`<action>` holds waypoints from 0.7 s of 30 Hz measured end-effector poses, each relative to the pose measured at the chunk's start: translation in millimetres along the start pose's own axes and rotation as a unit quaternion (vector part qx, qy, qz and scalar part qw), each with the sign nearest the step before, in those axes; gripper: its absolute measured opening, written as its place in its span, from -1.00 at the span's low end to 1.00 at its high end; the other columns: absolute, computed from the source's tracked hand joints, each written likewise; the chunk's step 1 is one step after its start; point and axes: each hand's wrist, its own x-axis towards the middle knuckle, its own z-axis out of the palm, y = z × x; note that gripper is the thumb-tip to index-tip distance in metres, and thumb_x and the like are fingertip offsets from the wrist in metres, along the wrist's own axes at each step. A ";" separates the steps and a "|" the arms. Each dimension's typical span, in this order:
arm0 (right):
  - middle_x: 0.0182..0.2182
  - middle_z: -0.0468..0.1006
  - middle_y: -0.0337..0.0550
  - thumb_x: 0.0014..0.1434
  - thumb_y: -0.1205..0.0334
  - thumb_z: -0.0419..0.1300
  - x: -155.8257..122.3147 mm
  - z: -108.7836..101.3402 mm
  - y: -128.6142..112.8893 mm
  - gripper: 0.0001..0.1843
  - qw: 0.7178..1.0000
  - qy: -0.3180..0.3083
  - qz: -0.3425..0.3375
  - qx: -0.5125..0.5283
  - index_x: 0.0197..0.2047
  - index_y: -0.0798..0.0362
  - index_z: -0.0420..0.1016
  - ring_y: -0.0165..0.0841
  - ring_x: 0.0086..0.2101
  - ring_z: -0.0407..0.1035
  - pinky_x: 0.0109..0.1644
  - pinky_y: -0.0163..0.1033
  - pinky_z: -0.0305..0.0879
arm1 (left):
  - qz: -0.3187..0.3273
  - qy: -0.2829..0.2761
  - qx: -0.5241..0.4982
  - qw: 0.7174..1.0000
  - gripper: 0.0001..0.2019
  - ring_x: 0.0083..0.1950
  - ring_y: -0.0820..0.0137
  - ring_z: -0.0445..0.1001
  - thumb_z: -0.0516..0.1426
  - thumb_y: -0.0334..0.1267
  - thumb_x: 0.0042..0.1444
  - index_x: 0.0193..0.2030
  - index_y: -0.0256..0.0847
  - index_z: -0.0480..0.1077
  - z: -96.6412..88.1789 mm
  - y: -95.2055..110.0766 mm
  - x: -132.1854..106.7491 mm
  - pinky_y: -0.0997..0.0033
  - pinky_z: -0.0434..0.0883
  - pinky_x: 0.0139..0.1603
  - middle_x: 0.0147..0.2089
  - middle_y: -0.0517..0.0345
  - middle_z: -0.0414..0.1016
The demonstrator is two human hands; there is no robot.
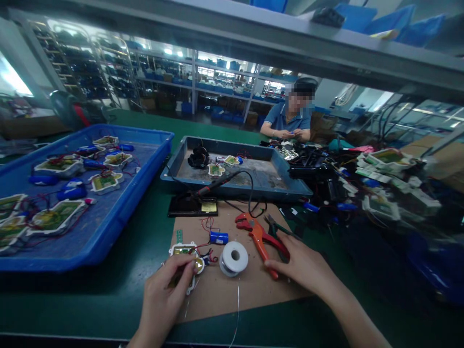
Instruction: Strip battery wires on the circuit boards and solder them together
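My left hand [168, 282] is closed at the near side of a circuit board in a white plastic housing [189, 249], thumb and forefinger pinched beside its round yellowish part. Red and black wires run from it, and a blue cylindrical battery [219, 237] lies just behind. My right hand [306, 263] rests over the tools, thumb and forefinger apart. Its thumb touches the orange-red cutter [258, 239], while its fingers reach the dark-handled nippers [271, 224]. Between the hands stands a white spool of solder wire [234, 258], a strand trailing toward me.
A brown board [224, 299] covers the green table. Behind it lies a soldering iron [217, 183] on a black stand [174, 207]. A blue tray [145, 193] at left and a grey-blue tray [232, 186] hold housings. Wired parts [380, 205] pile at right; a person [290, 118] sits opposite.
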 end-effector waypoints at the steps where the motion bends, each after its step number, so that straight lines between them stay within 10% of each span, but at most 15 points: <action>1: 0.28 0.13 0.20 -0.02 -0.29 0.19 -0.3 0.6 -3.1 0.01 1.000 -0.014 0.004 -0.018 0.30 0.27 0.15 0.07 0.23 0.07 0.21 0.13 0.16 | 0.000 0.003 -0.005 1.000 -0.90 -0.40 0.53 0.59 0.13 -0.33 0.16 -0.23 -0.14 0.48 0.5 0.6 0.0 0.69 0.48 -0.37 -0.38 0.25 0.61; 5: 0.24 0.21 0.22 -0.06 -0.21 0.26 -1.1 -7.9 -16.2 0.01 0.998 -0.027 0.002 -0.061 0.30 0.27 0.15 0.08 0.17 0.18 0.16 0.10 0.23 | -0.006 0.009 -0.023 1.000 -0.90 -0.40 0.50 0.60 0.13 -0.35 0.16 -0.23 -0.17 0.48 -0.8 0.6 -1.6 0.66 0.49 -0.40 -0.37 0.21 0.62; 10: 0.00 0.49 0.04 0.14 0.05 0.11 -7.3 -19.3 -19.9 -0.51 0.994 -0.003 -0.039 -0.102 0.12 0.01 0.42 0.01 -0.07 0.43 -0.12 0.06 0.41 | 0.002 0.017 -0.023 1.000 -0.90 -0.36 0.46 0.60 0.14 -0.38 0.15 -0.25 -0.18 0.49 -4.4 0.8 -4.4 0.60 0.51 -0.36 -0.32 0.16 0.62; 21: 0.05 0.42 0.15 -0.06 0.15 0.13 -10.4 11.2 -3.5 -0.44 0.993 0.028 -0.078 0.082 0.05 0.09 0.39 0.09 0.09 0.27 0.15 0.24 0.18 | 0.041 0.034 -0.049 0.997 -0.84 -0.24 0.42 0.60 0.12 -0.48 0.14 -0.25 -0.21 0.49 -3.9 8.9 -6.5 0.50 0.54 -0.18 -0.31 0.11 0.62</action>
